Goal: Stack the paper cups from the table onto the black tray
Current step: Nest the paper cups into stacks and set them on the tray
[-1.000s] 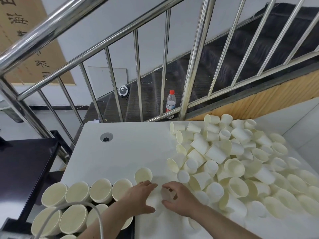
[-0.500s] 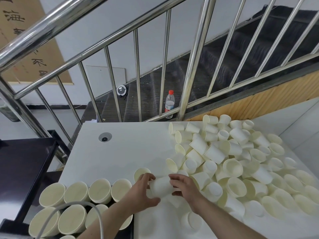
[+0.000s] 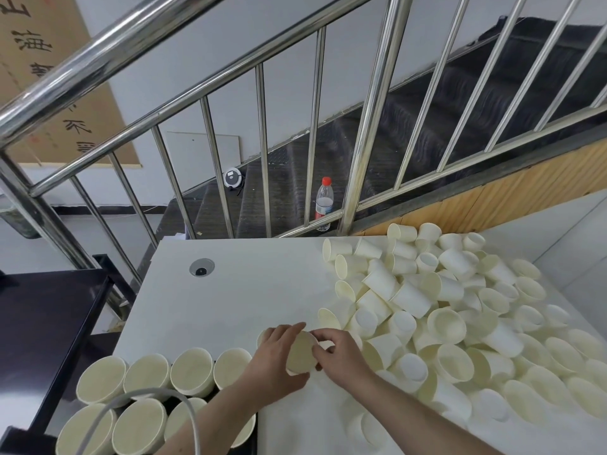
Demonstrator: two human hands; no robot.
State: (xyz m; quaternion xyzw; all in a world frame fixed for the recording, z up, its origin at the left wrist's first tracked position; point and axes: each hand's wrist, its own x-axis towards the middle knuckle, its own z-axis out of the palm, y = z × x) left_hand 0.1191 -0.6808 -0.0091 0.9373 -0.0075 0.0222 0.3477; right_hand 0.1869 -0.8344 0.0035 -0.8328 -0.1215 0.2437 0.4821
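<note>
Both hands meet over the white table [image 3: 236,300], near its front left. My left hand [image 3: 276,359] curls round a cream paper cup [image 3: 300,354] held upright, its mouth facing up. My right hand [image 3: 338,353] pinches the same cup at its right rim. A large heap of loose paper cups [image 3: 443,310] covers the right half of the table, most of them lying on their sides. At the lower left, several stacks of cups [image 3: 190,372] stand upright on the black tray [image 3: 19,438], whose surface is mostly hidden by them.
A steel stair railing [image 3: 371,126] runs behind the table. A plastic bottle [image 3: 324,201] stands beyond the bars. A round cable hole [image 3: 201,267] sits in the table's far left. A black surface [image 3: 42,323] lies at the left. A grey cable [image 3: 164,399] arcs over the stacks.
The cup held between both hands has turned from lying sideways to upright, mouth up. Both hands have closed in together round it, a little nearer the stacks.
</note>
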